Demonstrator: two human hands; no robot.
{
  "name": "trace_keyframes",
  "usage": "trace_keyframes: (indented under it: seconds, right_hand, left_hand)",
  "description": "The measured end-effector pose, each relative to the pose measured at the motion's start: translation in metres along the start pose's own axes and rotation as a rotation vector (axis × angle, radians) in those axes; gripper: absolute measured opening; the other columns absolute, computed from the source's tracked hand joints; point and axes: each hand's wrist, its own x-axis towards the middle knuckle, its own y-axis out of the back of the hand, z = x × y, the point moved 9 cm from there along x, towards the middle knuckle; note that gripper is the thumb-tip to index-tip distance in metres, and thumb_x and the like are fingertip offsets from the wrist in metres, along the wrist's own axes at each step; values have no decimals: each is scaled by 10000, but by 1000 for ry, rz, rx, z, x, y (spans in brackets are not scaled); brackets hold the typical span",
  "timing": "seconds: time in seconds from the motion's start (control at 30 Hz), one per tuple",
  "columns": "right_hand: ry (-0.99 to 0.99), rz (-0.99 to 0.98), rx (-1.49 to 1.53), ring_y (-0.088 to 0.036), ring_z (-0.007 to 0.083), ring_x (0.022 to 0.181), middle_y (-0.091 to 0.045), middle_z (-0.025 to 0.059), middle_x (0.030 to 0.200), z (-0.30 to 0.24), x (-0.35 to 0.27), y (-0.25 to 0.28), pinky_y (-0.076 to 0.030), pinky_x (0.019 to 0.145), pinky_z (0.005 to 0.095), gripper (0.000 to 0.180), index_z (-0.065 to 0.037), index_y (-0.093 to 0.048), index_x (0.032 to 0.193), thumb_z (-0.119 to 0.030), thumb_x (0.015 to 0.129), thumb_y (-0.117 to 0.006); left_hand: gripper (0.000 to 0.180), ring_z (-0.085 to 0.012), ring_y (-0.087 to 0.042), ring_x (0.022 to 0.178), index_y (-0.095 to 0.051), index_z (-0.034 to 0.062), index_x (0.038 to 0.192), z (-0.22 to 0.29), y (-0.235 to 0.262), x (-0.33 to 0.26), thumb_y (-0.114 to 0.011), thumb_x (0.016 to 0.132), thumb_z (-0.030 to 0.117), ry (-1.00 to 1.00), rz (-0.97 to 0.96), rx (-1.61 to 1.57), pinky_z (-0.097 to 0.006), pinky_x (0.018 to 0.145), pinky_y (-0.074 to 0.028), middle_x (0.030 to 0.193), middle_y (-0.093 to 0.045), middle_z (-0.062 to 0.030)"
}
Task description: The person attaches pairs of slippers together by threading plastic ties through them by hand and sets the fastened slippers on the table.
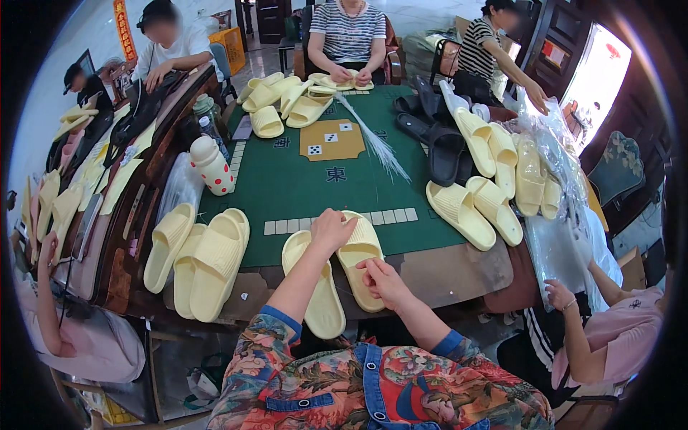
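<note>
A yellow slipper (352, 271) lies at the counter's (459, 276) near edge; the left hand (335, 231) curls by its strap, the right hand (387, 284) over its side, pinching unclear. Light, steady support seems best.

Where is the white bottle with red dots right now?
In the head view, the white bottle stands on the left, by the left edge of the green table, just beyond three yellow slippers.
</note>
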Motion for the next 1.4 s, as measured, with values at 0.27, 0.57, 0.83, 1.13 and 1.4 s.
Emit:
trace_keyframes:
  seconds: [0.27, 0.57, 0.83, 1.13, 1.4]
  right_hand:
    - [15, 112, 122, -375, 39, 554, -475, 2, 812, -6, -2, -5, -315, 490, 168, 267, -80, -441, 1089, -232, 869, -446]
    - [127, 119, -272, -399, 42, 550, -488, 1, 711, 3, -7, 3, -328, 475, 176, 323, -47, -477, 1018, -305, 942, -300]
    - [488, 199, -380, -356, 40, 540, -473, 11, 795, -58, 3, -13, -301, 456, 169, 270, -32, -459, 1031, -240, 939, -314]
    - [-212, 64, -207, -313, 80, 392, -404, -15, 522, 23, 7, 3, -245, 375, 220, 345, -67, -504, 926, -388, 875, -388]
    - [143, 163, -216, -338, 64, 475, -420, -26, 609, -18, -5, 9, -292, 447, 205, 256, -49, -530, 933, -255, 889, -385]
  left_hand:
    - [359, -318, -597, 771, -654, 25, 694, -20, -6, -1, -601, 708, 380, 21, -152, 9, -394, 682, -471, 753, -622, -162]
    - [344, -309, -589, 720, -639, 37, 704, -11, -7, -4, -562, 764, 367, -83, -83, -142, -397, 638, -459, 716, -613, -148]
    - [358, -310, -591, 708, -635, 38, 673, -18, -9, -5, -581, 742, 386, -71, -121, -162, -394, 624, -456, 705, -613, -148]
    - [436, -331, -565, 868, -631, 33, 841, -17, -18, -4, -427, 844, 418, -117, -164, -141, -422, 758, -433, 888, -605, -183]
    - [402, -337, -562, 873, -636, 62, 868, -20, -15, -5, -395, 862, 383, -175, -59, -193, -417, 771, -434, 902, -604, -179]
